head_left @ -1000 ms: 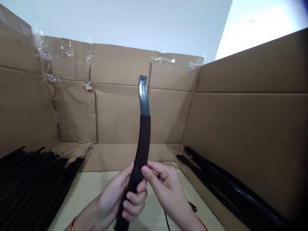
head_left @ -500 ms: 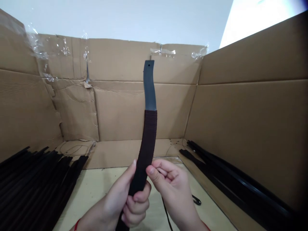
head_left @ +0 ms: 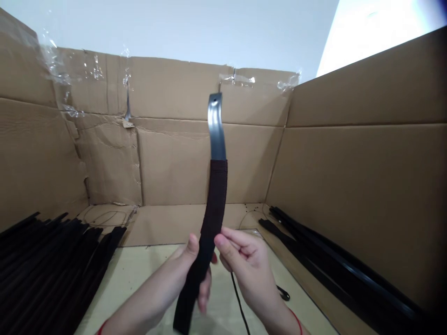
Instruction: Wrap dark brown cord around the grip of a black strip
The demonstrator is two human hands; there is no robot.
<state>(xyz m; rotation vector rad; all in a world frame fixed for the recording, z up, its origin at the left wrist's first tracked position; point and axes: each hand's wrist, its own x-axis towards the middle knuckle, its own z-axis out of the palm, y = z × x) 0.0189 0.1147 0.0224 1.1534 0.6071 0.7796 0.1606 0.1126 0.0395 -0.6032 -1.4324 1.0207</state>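
Note:
I hold a long curved strip (head_left: pixel 213 195) upright in front of me. Its top end is bare grey with a small hole, and the rest is wound in dark cord. My left hand (head_left: pixel 190 272) grips the strip's lower part, thumb up along it and fingers loosely behind. To the strip's right, my right hand (head_left: pixel 244 267) has thumb and forefinger pinched together at its edge, seemingly on a thin dark cord (head_left: pixel 239 309) that trails down to the table.
Cardboard walls (head_left: pixel 174 158) enclose the pale tabletop (head_left: pixel 132 279) on three sides. A stack of black strips (head_left: pixel 52 260) lies at left. More black strips (head_left: pixel 331 270) lie along the right wall. A small black hook (head_left: pixel 283 293) rests on the table.
The strip turned slightly and dropped a little after rising. My left hand's fingers loosened from a tight wrap. My right hand stayed pinched beside the strip.

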